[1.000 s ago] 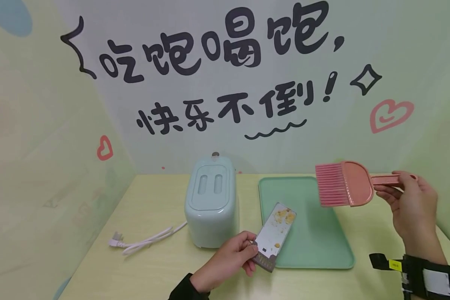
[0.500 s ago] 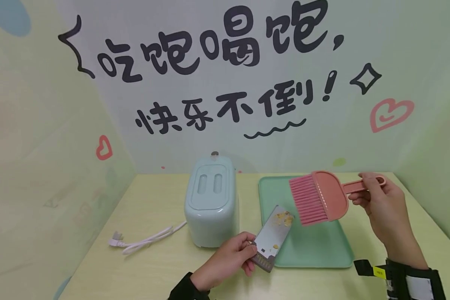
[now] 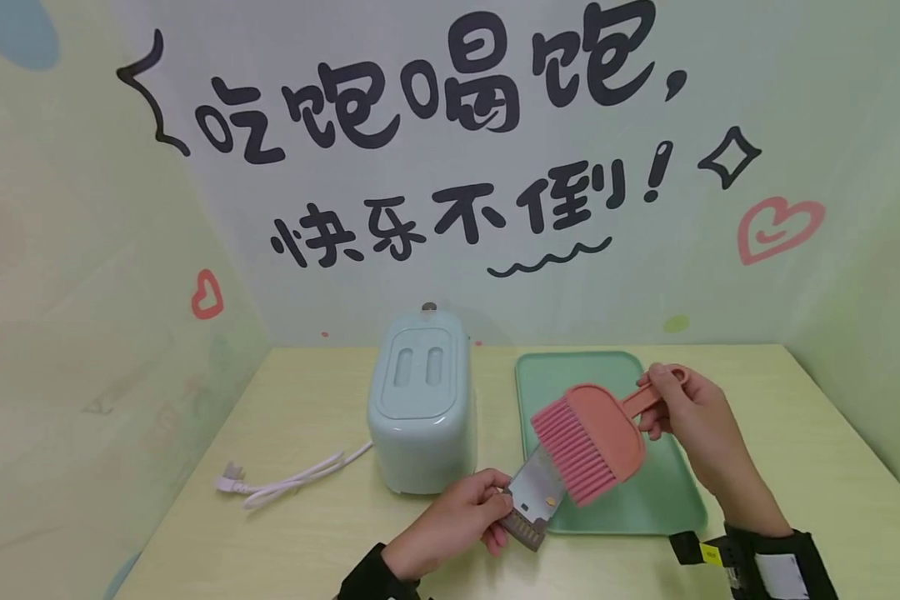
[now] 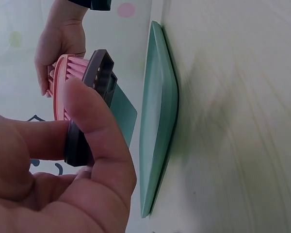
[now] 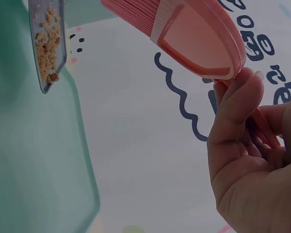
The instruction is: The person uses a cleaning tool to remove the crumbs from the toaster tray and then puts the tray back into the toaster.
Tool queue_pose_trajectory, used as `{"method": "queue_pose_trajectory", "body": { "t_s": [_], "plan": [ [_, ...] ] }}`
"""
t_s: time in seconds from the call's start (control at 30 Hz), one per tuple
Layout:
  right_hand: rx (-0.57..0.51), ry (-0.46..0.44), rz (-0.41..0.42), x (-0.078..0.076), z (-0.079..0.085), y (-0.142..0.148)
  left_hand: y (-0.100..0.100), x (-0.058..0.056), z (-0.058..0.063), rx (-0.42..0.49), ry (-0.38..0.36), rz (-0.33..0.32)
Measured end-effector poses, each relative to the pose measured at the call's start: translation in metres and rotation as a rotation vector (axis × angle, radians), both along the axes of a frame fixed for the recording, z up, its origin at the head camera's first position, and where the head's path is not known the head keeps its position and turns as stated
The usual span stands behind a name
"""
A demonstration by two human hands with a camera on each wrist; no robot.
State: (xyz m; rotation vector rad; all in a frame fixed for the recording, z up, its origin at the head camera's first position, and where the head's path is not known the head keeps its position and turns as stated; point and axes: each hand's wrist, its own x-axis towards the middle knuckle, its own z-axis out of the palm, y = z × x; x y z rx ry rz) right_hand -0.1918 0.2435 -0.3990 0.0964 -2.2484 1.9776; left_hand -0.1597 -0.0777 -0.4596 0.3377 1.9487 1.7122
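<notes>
My left hand [image 3: 461,517] pinches the dark end of a flat metal crumb tray [image 3: 534,482], held tilted up to the right over the near left part of a green tray [image 3: 690,500]. Yellow-brown crumbs [image 5: 48,46] lie at the far end of the crumb tray in the right wrist view. With thumb and fingers, my right hand [image 3: 693,425] grips the handle of a wide pink brush [image 3: 607,429]. Its bristles overlap the crumb tray's far half in the head view, hiding most of the crumbs there. From the left wrist, the bristles [image 4: 77,67] show behind the tray's dark end.
A pale blue toaster [image 3: 422,400] with a slotted lid stands left of the green tray. Its white cord [image 3: 292,479] and plug lie on the wooden table [image 3: 300,558] to the left. A printed wall [image 3: 360,308] rises behind the table.
My right hand has carried the brush left and down, from over the green tray's right side to above the crumb tray. The left hand and crumb tray have barely moved.
</notes>
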Motion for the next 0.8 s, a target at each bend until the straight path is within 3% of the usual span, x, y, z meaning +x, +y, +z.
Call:
{"method": "queue_pose_trajectory", "body": {
  "t_s": [0.3,0.8],
  "plan": [
    [0.069,-0.027,0.026,-0.001,-0.009,-0.021,-0.001,0.0,-0.002,-0.033,0.005,-0.003],
    [0.047,-0.076,0.201,-0.001,-0.016,-0.041,-0.005,-0.002,-0.006,-0.042,-0.003,-0.017]
  ]
}}
